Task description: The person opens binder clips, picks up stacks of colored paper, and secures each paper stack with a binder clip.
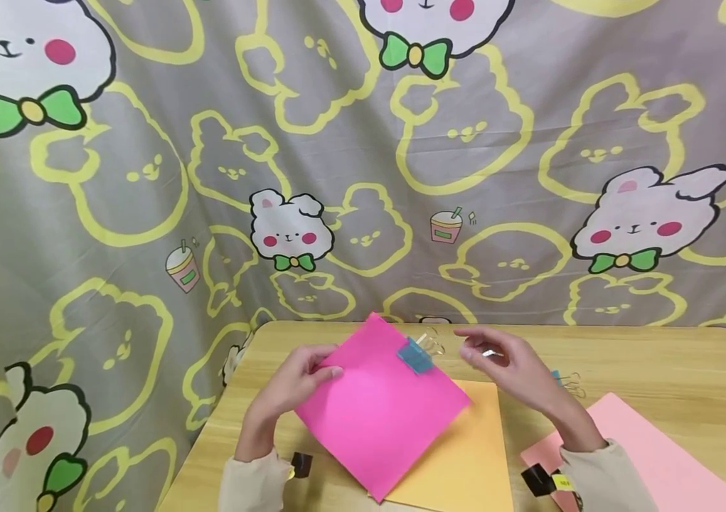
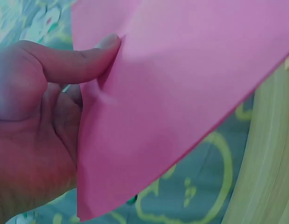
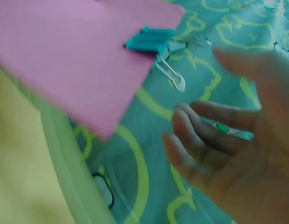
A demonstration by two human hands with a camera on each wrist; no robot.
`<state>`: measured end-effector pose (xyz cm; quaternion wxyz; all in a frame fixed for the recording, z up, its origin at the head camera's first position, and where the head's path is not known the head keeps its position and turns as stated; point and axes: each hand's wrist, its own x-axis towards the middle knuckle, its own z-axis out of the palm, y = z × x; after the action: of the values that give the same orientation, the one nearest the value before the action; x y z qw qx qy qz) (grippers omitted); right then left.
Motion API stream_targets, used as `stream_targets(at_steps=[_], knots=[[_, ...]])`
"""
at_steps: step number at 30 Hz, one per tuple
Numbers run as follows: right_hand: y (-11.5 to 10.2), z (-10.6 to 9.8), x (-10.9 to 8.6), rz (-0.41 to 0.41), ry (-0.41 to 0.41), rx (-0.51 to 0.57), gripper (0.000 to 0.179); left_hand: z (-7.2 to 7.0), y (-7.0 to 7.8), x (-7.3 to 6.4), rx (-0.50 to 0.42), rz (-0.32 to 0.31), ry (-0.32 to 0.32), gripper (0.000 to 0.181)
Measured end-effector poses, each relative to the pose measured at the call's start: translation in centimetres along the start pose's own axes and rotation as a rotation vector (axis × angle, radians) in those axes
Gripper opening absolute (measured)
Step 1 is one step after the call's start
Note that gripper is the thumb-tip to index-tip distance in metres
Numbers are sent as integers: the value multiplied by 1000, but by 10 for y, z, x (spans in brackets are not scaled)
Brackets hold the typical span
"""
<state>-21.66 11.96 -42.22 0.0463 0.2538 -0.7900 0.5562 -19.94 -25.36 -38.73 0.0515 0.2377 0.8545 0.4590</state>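
A bright pink sheet of paper (image 1: 375, 412) is held up off the table, tilted corner-down. My left hand (image 1: 301, 377) pinches its left edge, thumb on the front and fingers behind, as the left wrist view also shows at the thumb (image 2: 83, 63). A blue-green binder clip (image 1: 416, 355) bites the sheet's upper right edge, its wire handles pointing outward. My right hand (image 1: 506, 363) is beside the clip, apart from it. In the right wrist view the right hand (image 3: 233, 140) has loosely bent fingers with nothing between them, near the clip's wire handles (image 3: 172, 77).
Yellow-orange paper (image 1: 458, 455) lies on the wooden table (image 1: 676, 355) beneath the pink sheet. At the right lies light pink paper (image 1: 650, 455). A second binder clip (image 1: 567, 382) sits behind the right wrist. A patterned curtain (image 1: 350, 156) hangs behind the table.
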Motion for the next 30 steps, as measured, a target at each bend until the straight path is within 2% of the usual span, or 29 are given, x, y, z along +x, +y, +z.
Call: stream_targets(at_steps=[3,6,11,13,17,21,24,30], knots=[[10,-8,6,-10,107,-177,25,-14,-7,-6,-21,-64,48,26],[23,-17,13,-8,158,-343,24,-28,-14,-14,-27,-148,111,28],[48,-24,27,26,105,-507,28,-44,-27,-23,44,-312,256,26],[56,-25,32,41,70,-554,31,-49,-34,-26,53,-362,288,28],[71,-24,39,63,16,-634,36,-53,-47,-31,10,-434,293,33],[85,-21,42,46,-16,-657,34,-53,-59,-36,-7,-481,304,35],[92,-20,42,25,-18,-669,27,-50,-70,-38,1,-516,326,32],[96,-19,36,30,1,-742,13,-45,-88,-40,22,-573,312,26]])
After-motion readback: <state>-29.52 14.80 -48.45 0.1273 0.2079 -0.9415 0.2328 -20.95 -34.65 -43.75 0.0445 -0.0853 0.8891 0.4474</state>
